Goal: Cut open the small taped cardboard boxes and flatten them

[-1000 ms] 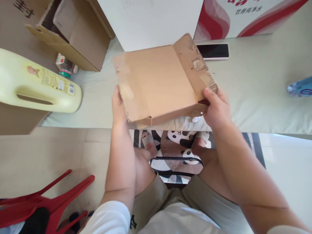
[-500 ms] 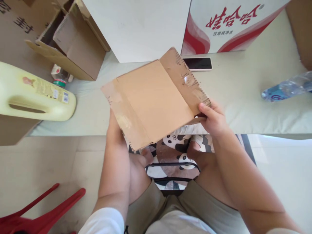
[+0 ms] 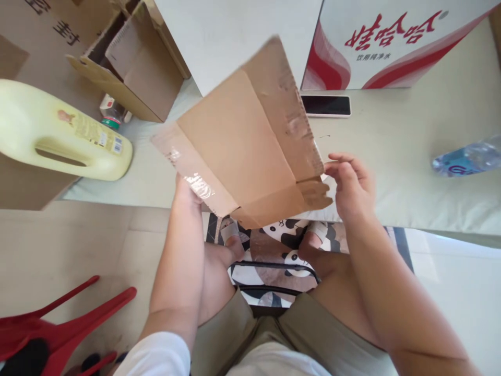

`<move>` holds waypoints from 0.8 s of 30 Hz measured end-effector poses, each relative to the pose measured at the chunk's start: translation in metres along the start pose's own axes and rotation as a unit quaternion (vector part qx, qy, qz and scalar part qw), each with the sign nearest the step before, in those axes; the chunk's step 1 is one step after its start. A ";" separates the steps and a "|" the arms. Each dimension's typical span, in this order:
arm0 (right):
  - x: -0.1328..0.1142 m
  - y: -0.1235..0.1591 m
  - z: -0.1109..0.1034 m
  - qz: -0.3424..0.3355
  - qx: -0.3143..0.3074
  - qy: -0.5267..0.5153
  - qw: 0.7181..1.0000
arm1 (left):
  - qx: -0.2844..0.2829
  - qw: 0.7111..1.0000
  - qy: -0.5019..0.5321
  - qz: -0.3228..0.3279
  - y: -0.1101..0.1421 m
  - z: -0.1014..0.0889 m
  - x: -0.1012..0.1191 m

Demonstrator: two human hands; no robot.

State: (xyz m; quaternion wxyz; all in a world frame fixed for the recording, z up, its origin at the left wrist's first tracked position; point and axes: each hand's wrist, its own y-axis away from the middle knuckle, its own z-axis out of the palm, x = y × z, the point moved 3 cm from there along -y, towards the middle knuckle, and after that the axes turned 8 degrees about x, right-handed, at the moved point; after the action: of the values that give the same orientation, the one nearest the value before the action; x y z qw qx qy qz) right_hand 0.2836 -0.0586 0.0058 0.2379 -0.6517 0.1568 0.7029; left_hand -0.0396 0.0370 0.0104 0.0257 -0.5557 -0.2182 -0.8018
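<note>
A brown cardboard box (image 3: pixel 238 141) with its flaps spread is held up in front of me, tilted, its right side raised. Shiny clear tape shows on its left flap. My left hand (image 3: pixel 189 192) grips that left side from beneath; its fingers are hidden behind the cardboard. Just off the right edge, by a torn corner flap (image 3: pixel 316 192), is my right hand (image 3: pixel 354 185). Its fingers are loosely bent and apart, with the fingertips very close to the edge; whether they touch it I cannot tell.
Behind the box lie a phone (image 3: pixel 327 105) and a white-and-red carton (image 3: pixel 368 62). A yellow jug (image 3: pixel 97 151) and an opened cardboard box (image 3: pixel 144 78) are at left. A plastic bottle (image 3: pixel 465 156) lies at right. A red stool (image 3: pixel 74 326) stands on the floor.
The cardboard box has tilted, its far corner rising, and a lower flap now shows along its near edge. My right hand has released the right flap and moved slightly outward.
</note>
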 end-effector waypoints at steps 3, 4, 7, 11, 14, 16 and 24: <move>0.003 -0.005 -0.003 0.011 0.037 -0.039 0.998 | -0.004 0.999 0.043 0.015 0.010 0.010 0.009; 0.005 -0.005 -0.002 0.041 0.024 -0.059 0.997 | -0.016 0.999 0.048 0.018 0.011 0.014 0.009; 0.011 0.000 0.010 0.163 -0.066 -0.103 0.979 | -0.030 0.997 0.058 0.027 0.010 0.020 0.005; 0.007 0.012 0.022 0.233 -0.112 -0.091 0.962 | -0.032 0.997 0.067 -0.017 0.006 0.034 -0.010; -0.001 0.015 0.017 0.234 -0.096 -0.086 0.964 | -0.053 0.994 0.085 -0.034 0.008 0.047 -0.015; -0.012 0.012 0.003 0.212 -0.063 -0.095 0.971 | -0.073 0.991 0.099 -0.047 0.010 0.052 -0.016; -0.120 -0.037 -0.114 -0.010 0.321 -0.044 0.946 | -0.094 0.981 0.091 -0.140 0.008 0.045 -0.017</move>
State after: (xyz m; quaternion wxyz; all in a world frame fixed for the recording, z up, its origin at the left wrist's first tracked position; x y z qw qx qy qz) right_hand 0.4039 -0.1037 0.1162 0.4482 -0.5112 0.3565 0.6408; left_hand 0.0091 0.0440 0.0104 -0.1190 -0.4440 -0.2145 -0.8618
